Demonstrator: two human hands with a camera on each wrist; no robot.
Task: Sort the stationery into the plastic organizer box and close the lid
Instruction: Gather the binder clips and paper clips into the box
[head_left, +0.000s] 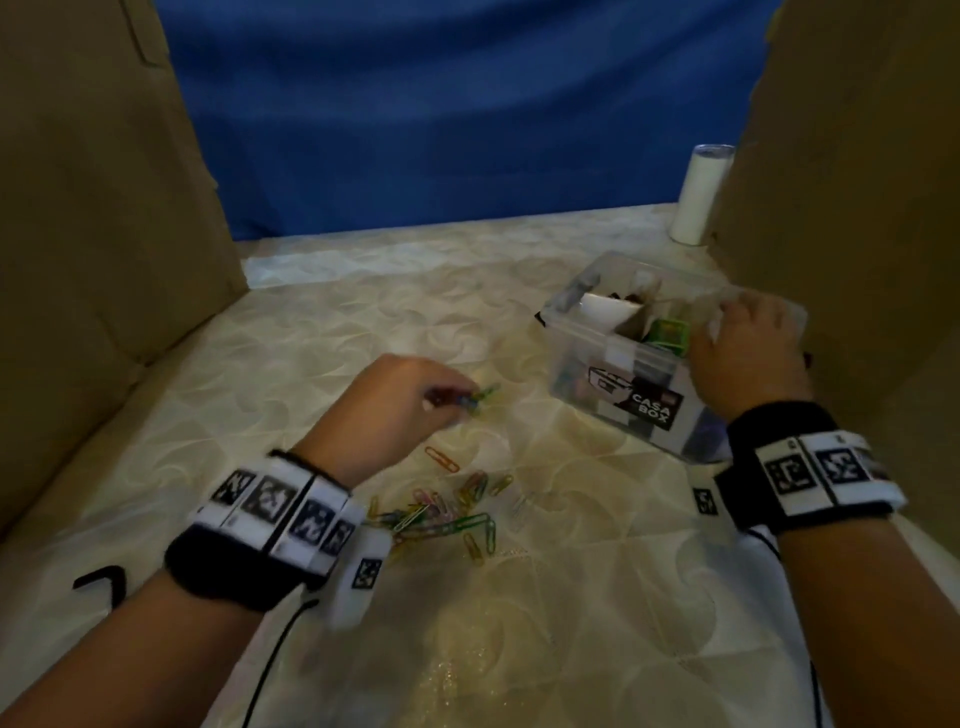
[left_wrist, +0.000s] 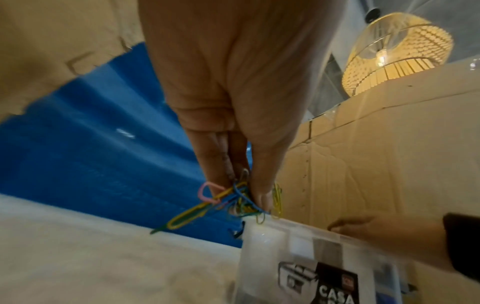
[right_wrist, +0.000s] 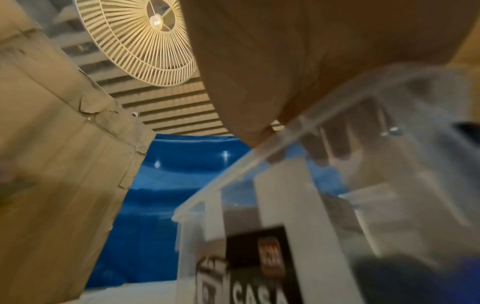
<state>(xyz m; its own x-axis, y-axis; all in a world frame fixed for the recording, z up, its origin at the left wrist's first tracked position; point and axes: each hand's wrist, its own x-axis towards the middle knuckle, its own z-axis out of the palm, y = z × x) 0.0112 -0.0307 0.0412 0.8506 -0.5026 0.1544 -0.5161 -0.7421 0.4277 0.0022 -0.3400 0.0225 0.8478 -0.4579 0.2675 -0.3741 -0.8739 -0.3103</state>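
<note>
A clear plastic organizer box (head_left: 618, 364) with a black label stands open at the right of the table, with a green item (head_left: 667, 335) and white dividers inside. My right hand (head_left: 748, 348) grips the box's right rim (right_wrist: 298, 131), fingers curled over into it. My left hand (head_left: 405, 400) hovers left of the box, pinching a bunch of coloured paper clips (left_wrist: 233, 201) between thumb and fingers. More loose paper clips (head_left: 447, 512) lie in a pile on the table near my left wrist. No lid is plainly visible.
Cardboard walls (head_left: 93, 208) stand at the left and at the right (head_left: 857, 182), with a blue sheet (head_left: 441, 114) behind. A white cylinder (head_left: 698, 195) stands at the back right. The table wears a pale patterned cloth (head_left: 519, 623). A black cable (head_left: 275, 654) trails from my left wrist.
</note>
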